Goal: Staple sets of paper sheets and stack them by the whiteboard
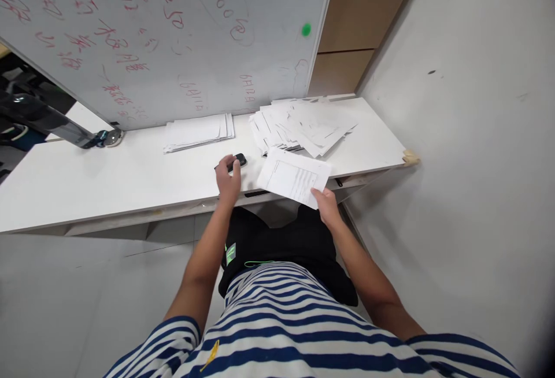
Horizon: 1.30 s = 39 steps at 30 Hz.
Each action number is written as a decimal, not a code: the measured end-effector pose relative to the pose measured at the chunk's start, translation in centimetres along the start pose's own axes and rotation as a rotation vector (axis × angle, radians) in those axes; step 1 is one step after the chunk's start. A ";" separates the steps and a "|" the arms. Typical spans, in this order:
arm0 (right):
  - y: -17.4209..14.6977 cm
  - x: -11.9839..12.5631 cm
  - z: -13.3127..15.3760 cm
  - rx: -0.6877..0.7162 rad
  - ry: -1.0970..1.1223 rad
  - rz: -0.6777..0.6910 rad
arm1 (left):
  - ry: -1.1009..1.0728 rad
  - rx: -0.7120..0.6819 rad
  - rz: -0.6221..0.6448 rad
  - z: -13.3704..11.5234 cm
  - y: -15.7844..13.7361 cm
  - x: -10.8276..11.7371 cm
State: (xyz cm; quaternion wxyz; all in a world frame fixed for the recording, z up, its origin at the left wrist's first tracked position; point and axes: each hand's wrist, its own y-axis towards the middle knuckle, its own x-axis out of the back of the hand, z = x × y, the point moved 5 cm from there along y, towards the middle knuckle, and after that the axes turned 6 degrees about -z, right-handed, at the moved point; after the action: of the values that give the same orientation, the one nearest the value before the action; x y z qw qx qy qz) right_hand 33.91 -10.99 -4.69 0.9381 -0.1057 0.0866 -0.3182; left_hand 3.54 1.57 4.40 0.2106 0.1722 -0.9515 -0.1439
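My right hand point(327, 203) pinches the lower right corner of some white printed paper point(291, 174), thumb on top. The paper shows a ruled table and lines of text, and it is held at the desk's front edge, overlapping the pile behind it. My left hand point(228, 177) is closed over a small dark oblong object point(241, 159) on the desk, thumb and fingers at its sides. The hand hides part of this object, so I cannot tell its exact kind. A loose, fanned pile of papers point(318, 123) lies just beyond the held paper.
A neater paper stack point(197, 132) lies on the white desk point(108, 175), left of the pile. A whiteboard point(165, 37) with red writing stands behind. A dark bottle point(65, 126) leans at the left. A wall point(459, 135) closes off the right side.
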 end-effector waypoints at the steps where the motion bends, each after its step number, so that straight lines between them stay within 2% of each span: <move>1: 0.1 0.5 0.0 -0.051 0.007 0.033 | 0.185 -0.100 0.085 0.2 1.6 0.2; 3: -0.1 0.8 0.2 -0.124 -0.003 0.109 | 0.472 -0.202 0.210 1.1 4.1 0.1; 4: -0.4 0.7 0.4 -0.148 -0.016 0.143 | 0.571 -0.190 0.295 1.9 5.0 -0.1; 7: -1.2 -0.1 0.8 -0.203 -0.061 0.219 | 0.695 -0.170 0.435 3.8 6.0 -0.8; 10: -1.7 -1.0 0.8 -0.230 -0.059 0.258 | 0.637 -0.311 0.460 4.0 5.6 -0.9; 13: -1.3 -1.7 0.3 -0.204 -0.063 0.252 | 0.508 -0.445 0.541 3.7 4.7 -0.5; 18: -0.6 -2.7 -0.9 -0.191 -0.158 0.282 | 0.472 -0.510 0.638 3.6 4.0 -0.3; 25: -0.9 -4.4 -0.5 -0.185 -0.207 0.372 | 0.497 -0.534 0.697 3.0 3.7 -0.4; 27: -1.0 -4.7 -0.1 -0.187 -0.221 0.393 | 0.496 -0.476 0.759 2.5 4.0 -0.3; 29: -1.1 -4.6 0.2 -0.201 -0.228 0.398 | 0.502 -0.348 0.825 2.1 4.6 -0.3; 31: -1.2 -4.3 0.4 -0.218 -0.208 0.403 | 0.494 -0.212 0.799 1.4 5.7 -0.5; 33: -1.3 -4.1 0.5 -0.217 -0.149 0.412 | 0.459 -0.134 0.681 0.6 6.9 -1.1; 35: -1.5 -3.9 0.5 -0.200 -0.077 0.421 | 0.466 -0.108 0.567 0.0 7.4 -2.2; 39: -1.9 -3.6 0.1 -0.182 -0.031 0.416 | 0.683 -0.073 0.513 0.4 6.4 -4.7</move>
State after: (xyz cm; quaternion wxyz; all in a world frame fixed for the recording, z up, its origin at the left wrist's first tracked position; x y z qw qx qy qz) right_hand 30.01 -10.16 -3.76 0.9713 -0.1747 0.1206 -0.1073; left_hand 5.70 9.24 4.66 0.5484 -0.0396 -0.8334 -0.0551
